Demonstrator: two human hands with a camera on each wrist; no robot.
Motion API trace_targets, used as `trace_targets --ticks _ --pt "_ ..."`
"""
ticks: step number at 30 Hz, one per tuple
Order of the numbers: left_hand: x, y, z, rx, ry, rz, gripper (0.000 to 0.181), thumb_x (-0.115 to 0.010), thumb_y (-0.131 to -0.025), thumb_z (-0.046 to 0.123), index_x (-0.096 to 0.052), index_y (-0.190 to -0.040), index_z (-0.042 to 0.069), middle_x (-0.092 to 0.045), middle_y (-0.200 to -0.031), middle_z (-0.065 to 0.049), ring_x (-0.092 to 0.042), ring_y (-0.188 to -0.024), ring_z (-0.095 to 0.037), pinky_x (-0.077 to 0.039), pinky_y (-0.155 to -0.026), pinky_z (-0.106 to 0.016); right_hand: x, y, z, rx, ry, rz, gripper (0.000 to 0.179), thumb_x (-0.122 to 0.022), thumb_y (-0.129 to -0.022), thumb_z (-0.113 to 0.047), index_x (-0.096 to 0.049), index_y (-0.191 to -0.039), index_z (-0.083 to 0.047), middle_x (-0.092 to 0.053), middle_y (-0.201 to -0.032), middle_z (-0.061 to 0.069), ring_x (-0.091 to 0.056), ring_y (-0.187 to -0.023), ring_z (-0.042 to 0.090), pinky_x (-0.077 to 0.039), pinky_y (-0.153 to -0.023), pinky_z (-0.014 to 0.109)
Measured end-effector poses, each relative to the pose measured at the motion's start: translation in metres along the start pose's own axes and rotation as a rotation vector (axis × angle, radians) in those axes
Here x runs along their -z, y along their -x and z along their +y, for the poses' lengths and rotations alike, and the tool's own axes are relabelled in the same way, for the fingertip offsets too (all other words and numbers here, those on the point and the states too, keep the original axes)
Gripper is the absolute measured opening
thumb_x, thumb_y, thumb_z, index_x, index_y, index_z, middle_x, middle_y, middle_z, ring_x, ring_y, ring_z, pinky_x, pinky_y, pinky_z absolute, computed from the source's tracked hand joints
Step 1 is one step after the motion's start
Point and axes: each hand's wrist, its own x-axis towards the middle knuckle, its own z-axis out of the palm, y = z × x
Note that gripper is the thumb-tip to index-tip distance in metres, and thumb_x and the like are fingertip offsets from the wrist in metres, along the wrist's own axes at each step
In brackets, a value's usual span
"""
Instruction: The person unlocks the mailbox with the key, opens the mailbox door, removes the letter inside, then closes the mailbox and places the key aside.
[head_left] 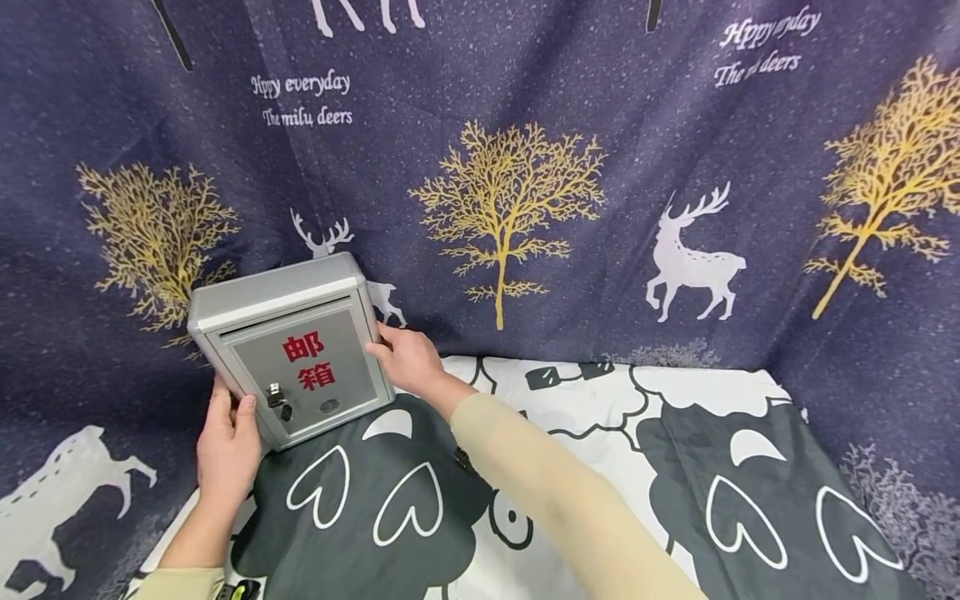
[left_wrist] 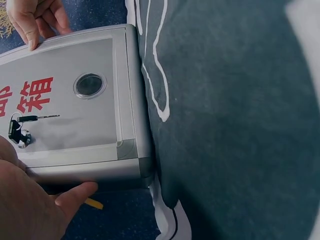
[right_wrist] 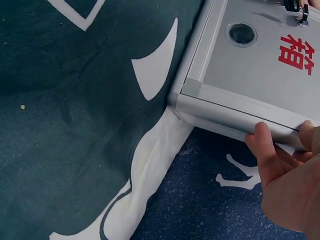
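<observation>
A silver metal mailbox (head_left: 315, 358) with red Chinese characters stands upright, slightly turned, at the left back of the cloth-covered surface. Its front door has a lock with a key (left_wrist: 37, 118) hanging from it and a small round window (right_wrist: 241, 34). My left hand (head_left: 228, 437) grips the box's left side low down, thumb toward the front. On the opposite side, my right hand (head_left: 411, 358) holds the right edge, with its thumb at the front and fingers reaching behind. Parts of both hands' fingers are hidden by the box.
A dark blue curtain (head_left: 525, 67) printed with gold trees and white deer hangs close behind the mailbox. Underneath lies a black-and-white patterned cloth (head_left: 585, 392), which extends to the right.
</observation>
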Motion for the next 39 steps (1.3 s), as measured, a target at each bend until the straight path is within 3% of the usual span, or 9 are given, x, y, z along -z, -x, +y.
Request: trace_targets --ticks 6,13,18,22,24,27,32,36,39 --pt "-0.002 0.0 0.008 -0.007 -0.001 -0.037 0.065 -0.05 -0.121 0.023 -0.025 -0.18 0.028 -0.055 -0.158 -0.034 -0.054 -0.14 -0.056 -0.04 -0.109 -0.07 0.005 0.009 0.007 -0.012 0.008 0.039 0.052 -0.064 -0.115 -0.038 -0.061 -0.162 -0.016 -0.077 -0.14 0.003 -0.075 -0.123 0.025 -0.059 -0.105 0.04" --pt "-0.009 0.001 0.017 -0.015 0.026 -0.066 0.064 -0.05 -0.121 0.023 -0.024 -0.18 0.026 -0.06 -0.149 -0.034 -0.059 -0.129 -0.047 -0.041 -0.106 -0.064 0.019 0.023 0.014 -0.029 -0.015 0.065 0.053 -0.065 -0.115 -0.038 -0.06 -0.162 -0.015 -0.079 -0.135 0.003 -0.077 -0.117 0.024 -0.061 -0.101 0.04" --pt "-0.016 0.003 0.025 -0.012 0.039 -0.092 0.065 -0.051 -0.121 0.025 -0.025 -0.18 0.028 -0.055 -0.16 -0.03 -0.054 -0.143 -0.047 -0.04 -0.112 -0.064 0.029 0.033 0.02 -0.031 -0.03 0.089 0.052 -0.067 -0.114 -0.035 -0.061 -0.162 -0.014 -0.082 -0.128 0.004 -0.079 -0.106 0.024 -0.063 -0.093 0.041" --pt "-0.023 0.004 0.03 -0.016 0.04 -0.109 0.063 -0.051 -0.121 0.026 -0.027 -0.179 0.027 -0.055 -0.16 -0.03 -0.056 -0.141 -0.047 -0.042 -0.109 -0.065 0.038 0.041 0.025 -0.043 -0.049 0.102 0.052 -0.066 -0.115 -0.034 -0.06 -0.162 -0.013 -0.081 -0.131 0.005 -0.08 -0.104 0.024 -0.063 -0.09 0.042" --pt "-0.026 0.005 0.033 -0.024 0.052 -0.113 0.063 -0.051 -0.121 0.025 -0.029 -0.179 0.026 -0.056 -0.159 -0.03 -0.058 -0.137 -0.046 -0.044 -0.105 -0.06 0.043 0.045 0.027 -0.044 -0.059 0.107 0.053 -0.066 -0.115 -0.034 -0.059 -0.162 -0.012 -0.081 -0.131 0.006 -0.08 -0.102 0.025 -0.063 -0.088 0.043" --pt "-0.031 0.007 0.038 -0.032 0.074 -0.125 0.063 -0.052 -0.12 0.024 -0.029 -0.179 0.027 -0.057 -0.159 -0.028 -0.061 -0.133 -0.041 -0.046 -0.099 -0.042 0.051 0.051 0.03 -0.036 -0.055 0.126 0.052 -0.067 -0.114 -0.033 -0.061 -0.161 -0.011 -0.08 -0.131 0.007 -0.08 -0.101 0.025 -0.064 -0.087 0.043" --pt "-0.038 0.01 0.044 -0.038 0.101 -0.157 0.063 -0.052 -0.121 0.025 -0.027 -0.179 0.027 -0.054 -0.163 -0.027 -0.061 -0.137 -0.039 -0.041 -0.095 -0.022 0.06 0.059 0.037 -0.026 -0.036 0.16 0.051 -0.069 -0.113 -0.032 -0.064 -0.158 -0.009 -0.082 -0.126 0.008 -0.08 -0.098 0.026 -0.063 -0.086 0.045" --pt "-0.041 0.011 0.05 -0.038 0.115 -0.187 0.064 -0.051 -0.121 0.027 -0.025 -0.18 0.03 -0.053 -0.165 -0.024 -0.057 -0.145 -0.037 -0.045 -0.106 -0.027 0.065 0.066 0.041 -0.033 -0.036 0.17 0.051 -0.069 -0.113 -0.031 -0.063 -0.158 -0.008 -0.082 -0.125 0.009 -0.08 -0.093 0.024 -0.063 -0.083 0.044" --pt "-0.043 0.013 0.055 -0.038 0.125 -0.21 0.064 -0.05 -0.121 0.027 -0.024 -0.18 0.032 -0.05 -0.168 -0.023 -0.053 -0.15 -0.036 -0.047 -0.116 -0.04 0.069 0.071 0.044 -0.05 -0.048 0.175 0.051 -0.068 -0.114 -0.032 -0.063 -0.158 -0.008 -0.082 -0.126 0.01 -0.078 -0.087 0.023 -0.062 -0.08 0.044"
